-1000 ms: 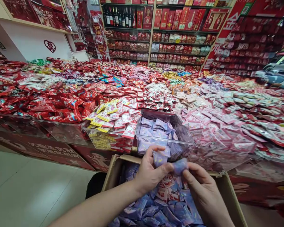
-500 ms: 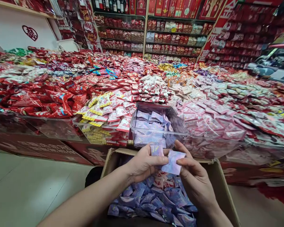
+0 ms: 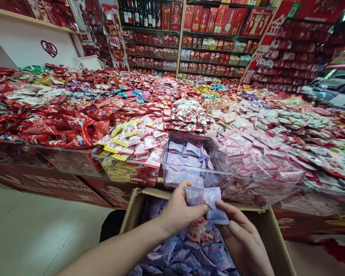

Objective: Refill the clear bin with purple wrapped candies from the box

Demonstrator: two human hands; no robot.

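Held packets: two purple sachets (image 3: 194, 195), side by side above the carton's far edge, just outside the counter's (image 3: 60, 186) near edge.
Left hand (image 3: 179, 211): clamped on the sachets, thumb across where they meet.
Right hand (image 3: 244, 237): fingers touching the right sachet's outer edge; cannot tell whether they grip.
Clear plastic bin (image 3: 220, 159): at the counter's near edge; purple sachets stacked inside, room left below the rim, so seemingly part-filled.
Carton (image 3: 280, 237): many purple sachets loose, some red-and-white packets (image 3: 195, 233) among them; much apparently left.
Since half a second ago: the right sachet has shifted from overlapping the right fingers to lying alongside its neighbour; the right index finger, then raised, has lowered.
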